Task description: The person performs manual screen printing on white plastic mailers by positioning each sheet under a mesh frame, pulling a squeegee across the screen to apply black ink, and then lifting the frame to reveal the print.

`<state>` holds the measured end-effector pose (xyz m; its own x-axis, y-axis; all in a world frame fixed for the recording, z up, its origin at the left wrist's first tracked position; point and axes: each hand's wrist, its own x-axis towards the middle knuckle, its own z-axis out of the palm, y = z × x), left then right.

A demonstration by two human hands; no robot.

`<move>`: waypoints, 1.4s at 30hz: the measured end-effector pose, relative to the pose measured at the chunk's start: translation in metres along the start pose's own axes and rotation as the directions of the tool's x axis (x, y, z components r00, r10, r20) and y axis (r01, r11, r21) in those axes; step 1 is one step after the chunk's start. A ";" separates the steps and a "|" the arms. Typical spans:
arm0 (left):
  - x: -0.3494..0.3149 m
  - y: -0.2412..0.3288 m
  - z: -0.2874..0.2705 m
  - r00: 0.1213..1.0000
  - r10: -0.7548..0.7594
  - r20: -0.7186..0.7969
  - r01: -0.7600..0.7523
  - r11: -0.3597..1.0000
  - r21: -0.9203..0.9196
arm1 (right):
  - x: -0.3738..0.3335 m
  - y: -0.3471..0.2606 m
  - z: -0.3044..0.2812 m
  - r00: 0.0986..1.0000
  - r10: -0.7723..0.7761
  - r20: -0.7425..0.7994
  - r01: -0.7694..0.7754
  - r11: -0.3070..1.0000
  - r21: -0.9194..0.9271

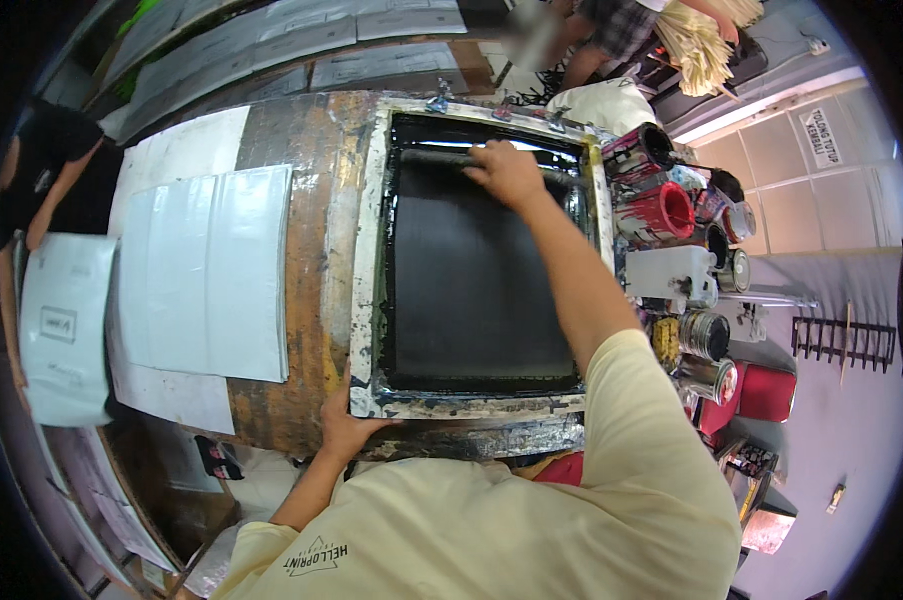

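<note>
A screen printing frame [368,300] with a pale, ink-stained border lies on the table in front of me. Black ink coats the edges of its dark mesh [477,290]. At the far end of the mesh, my right hand [509,172] is closed over a long dark squeegee [434,158] lying across the frame. My left hand [348,422] grips the frame's near left corner, thumb along the front edge and a finger up the left side; its other fingers are partly hidden. Left of the frame rests a stack of white plastic sheets [207,270].
Ink-smeared cans [662,212] and a white jug [667,275] crowd the frame's right side. At the far left, another person [57,160] holds a printed white bag [64,330]. Racks with white sheets [302,35] stand at the back. Someone else [622,28] is at the top right.
</note>
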<state>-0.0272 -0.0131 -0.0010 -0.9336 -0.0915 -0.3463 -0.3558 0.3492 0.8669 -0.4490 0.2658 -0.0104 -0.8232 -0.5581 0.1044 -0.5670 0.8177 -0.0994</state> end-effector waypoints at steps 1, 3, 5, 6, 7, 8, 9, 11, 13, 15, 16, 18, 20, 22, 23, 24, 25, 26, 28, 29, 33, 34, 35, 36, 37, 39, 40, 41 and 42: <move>-0.003 0.006 0.002 0.999 0.005 -0.054 -0.005 1.000 0.006 | -0.013 -0.011 -0.002 1.000 -0.004 0.029 0.003 1.000 0.009; -0.005 0.001 0.006 0.998 -0.024 -0.065 0.017 0.994 -0.104 | -0.053 -0.037 -0.007 1.000 -0.004 0.003 0.004 0.999 0.039; -0.009 -0.011 0.009 0.992 0.013 -0.128 -0.031 0.990 -0.137 | -0.100 -0.074 -0.018 1.000 -0.008 -0.003 0.008 0.998 0.064; -0.007 -0.009 0.007 0.996 0.012 -0.088 -0.020 0.996 -0.088 | -0.128 -0.092 -0.026 0.999 0.005 0.055 -0.008 0.998 0.068; -0.005 -0.006 0.004 0.998 0.013 -0.060 -0.015 0.999 -0.038 | -0.158 -0.111 -0.034 0.999 0.003 0.033 -0.006 0.997 0.079; -0.006 -0.005 0.000 0.999 0.012 -0.035 -0.012 1.000 0.013 | -0.188 -0.129 -0.041 1.000 0.000 0.010 0.000 0.996 0.092; -0.006 -0.015 0.002 0.992 0.081 -0.093 -0.079 0.997 0.022 | -0.216 -0.148 -0.054 0.998 -0.006 0.057 0.000 0.995 0.104; -0.007 -0.008 0.002 0.993 0.067 -0.096 -0.072 0.996 -0.045 | -0.251 -0.175 -0.085 0.989 -0.005 0.146 -0.013 0.993 0.121; -0.005 -0.006 -0.001 0.997 0.034 -0.073 -0.045 0.986 -0.160 | -0.273 -0.198 -0.118 0.971 0.009 0.240 -0.041 0.991 0.130; -0.021 0.060 -0.007 0.973 0.156 -0.172 -0.167 0.985 -0.050 | -0.276 -0.197 -0.151 0.992 0.012 0.127 -0.032 0.987 0.157; -0.025 0.085 -0.011 0.949 0.214 -0.231 -0.218 0.976 0.008 | -0.272 -0.197 -0.167 0.998 -0.002 0.069 -0.010 0.985 0.174; -0.011 0.077 -0.023 0.943 0.225 -0.244 -0.287 0.922 -0.260 | -0.262 -0.208 -0.195 0.997 -0.002 -0.083 0.009 0.996 0.089; 0.001 0.104 -0.031 0.900 0.301 -0.315 -0.401 0.855 -0.330 | -0.246 -0.214 -0.222 0.973 -0.007 -0.231 -0.018 0.994 -0.104; 0.008 0.141 -0.029 0.853 0.369 -0.368 -0.512 0.728 -0.456 | -0.219 -0.204 -0.239 0.923 0.032 -0.384 -0.066 0.995 -0.076; 0.017 0.147 -0.027 0.786 0.461 -0.412 -0.618 0.606 -0.502 | -0.207 -0.199 -0.251 0.910 0.022 -0.415 -0.051 0.997 -0.059; 0.024 0.144 -0.028 0.707 0.536 -0.461 -0.703 0.467 -0.536 | -0.199 -0.193 -0.262 0.897 0.014 -0.443 -0.037 0.998 -0.043; 0.042 0.093 -0.032 0.776 0.532 -0.337 -0.630 0.669 -0.394 | -0.187 -0.193 -0.273 0.894 0.005 -0.449 -0.031 0.998 -0.049; 0.059 0.042 -0.038 0.832 0.513 -0.212 -0.550 0.813 -0.191 | -0.177 -0.194 -0.281 0.892 -0.006 -0.452 -0.021 0.998 -0.054; 0.056 0.000 -0.031 0.914 0.401 0.059 -0.405 0.906 0.125 | -0.166 -0.185 -0.293 0.861 -0.035 -0.507 -0.018 0.995 -0.099; 0.053 -0.017 -0.026 0.919 0.363 0.155 -0.390 0.895 0.215 | -0.161 -0.183 -0.296 0.849 -0.051 -0.526 -0.009 0.994 -0.110; 0.064 -0.056 -0.007 0.774 0.599 0.207 -0.622 0.656 0.428 | -0.148 -0.177 -0.306 0.838 -0.056 -0.544 -0.015 0.992 -0.125; 0.066 -0.057 -0.008 0.777 0.593 0.211 -0.617 0.653 0.439 | -0.147 -0.176 -0.308 0.835 -0.046 -0.548 -0.015 0.994 -0.108; 0.067 -0.058 -0.008 0.781 0.586 0.217 -0.613 0.650 0.450 | -0.143 -0.172 -0.305 0.808 -0.080 -0.584 0.007 0.992 -0.126; 0.068 -0.059 -0.007 0.792 0.569 0.219 -0.602 0.674 0.428 | -0.142 -0.171 -0.304 0.818 -0.067 -0.571 0.001 0.993 -0.115; 0.073 -0.057 -0.009 0.800 0.558 0.219 -0.595 0.690 0.413 | -0.140 -0.172 -0.307 0.821 -0.056 -0.568 -0.005 0.994 -0.106; 0.076 -0.055 -0.012 0.811 0.533 0.241 -0.582 0.697 0.419 | -0.141 -0.176 -0.305 0.835 -0.028 -0.549 -0.032 0.995 -0.099; 0.078 -0.050 -0.013 0.809 0.527 0.262 -0.586 0.681 0.439 | -0.141 -0.176 -0.305 0.829 -0.033 -0.559 -0.015 0.996 -0.082; 0.079 -0.045 -0.014 0.806 0.519 0.283 -0.589 0.666 0.458 | -0.142 -0.176 -0.303 0.822 -0.039 -0.568 0.002 0.998 -0.066; 0.077 -0.041 -0.016 0.802 0.517 0.301 -0.596 0.650 0.472 | -0.143 -0.176 -0.301 0.815 -0.045 -0.577 0.020 0.999 -0.050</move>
<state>-0.0856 -0.0490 -0.0573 -0.9197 0.3876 0.0624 0.3447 0.7213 0.6008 -0.2227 0.2444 0.2901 -0.6282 -0.4107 0.6608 -0.5809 0.8126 -0.0472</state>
